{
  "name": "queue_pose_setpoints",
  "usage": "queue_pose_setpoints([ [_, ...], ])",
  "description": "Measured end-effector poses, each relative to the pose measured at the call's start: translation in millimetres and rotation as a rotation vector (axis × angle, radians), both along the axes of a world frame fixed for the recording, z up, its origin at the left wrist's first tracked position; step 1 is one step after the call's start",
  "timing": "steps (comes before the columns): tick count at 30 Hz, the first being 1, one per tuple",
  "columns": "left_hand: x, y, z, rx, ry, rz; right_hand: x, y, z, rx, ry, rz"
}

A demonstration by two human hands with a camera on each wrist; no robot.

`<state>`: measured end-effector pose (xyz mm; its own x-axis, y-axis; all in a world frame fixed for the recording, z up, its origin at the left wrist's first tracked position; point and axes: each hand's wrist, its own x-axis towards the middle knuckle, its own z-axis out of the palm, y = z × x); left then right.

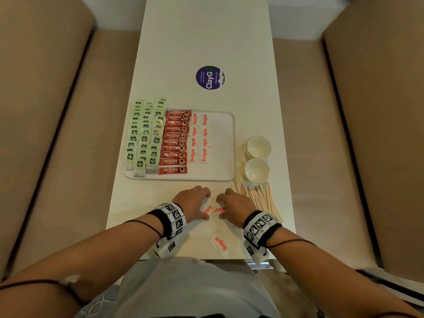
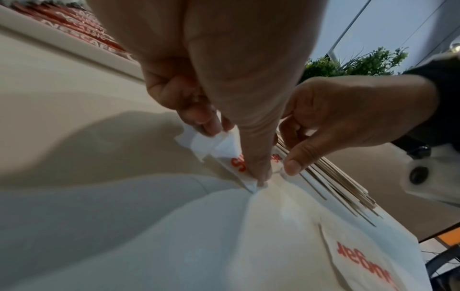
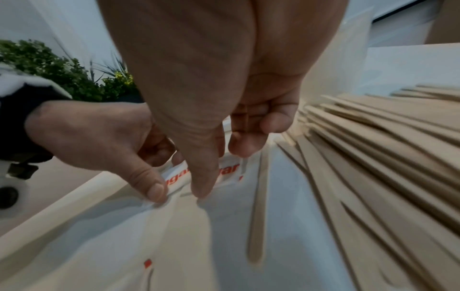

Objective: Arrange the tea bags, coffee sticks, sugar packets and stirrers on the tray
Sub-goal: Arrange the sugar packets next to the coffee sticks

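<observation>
Stirrers (image 1: 260, 199) lie just right of your right hand (image 1: 237, 206); both it and your left hand (image 1: 193, 201) pinch sugar packets (image 1: 212, 208) on the worktop (image 1: 206, 42).

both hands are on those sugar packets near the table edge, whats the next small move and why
Probably lift the small stack of white sugar packets, pinched by the left hand and the right hand, and lay it in the bare right part of the white plastic tray, beside the two sugar columns already there. One more loose white sugar packet and the wooden stirrers still lie on the table.
</observation>
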<state>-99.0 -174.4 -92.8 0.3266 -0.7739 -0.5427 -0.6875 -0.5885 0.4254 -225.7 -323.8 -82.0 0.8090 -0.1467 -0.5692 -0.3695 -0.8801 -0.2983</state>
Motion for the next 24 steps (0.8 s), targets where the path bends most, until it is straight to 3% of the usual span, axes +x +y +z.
queue_pose_setpoints([
  [9,2.3,4.7,-5.6,0.037,-0.016,0.01,10.7,6.5,-2.0,-0.067,0.003,0.045],
  [17,7.9,14.2,-2.5,-0.027,0.138,0.212,18.6,6.8,0.6,-0.026,0.019,0.105],
  [24,15.5,16.6,4.7,-0.165,0.295,0.38,25.9,1.7,9.1,0.08,-0.091,-0.038],
])
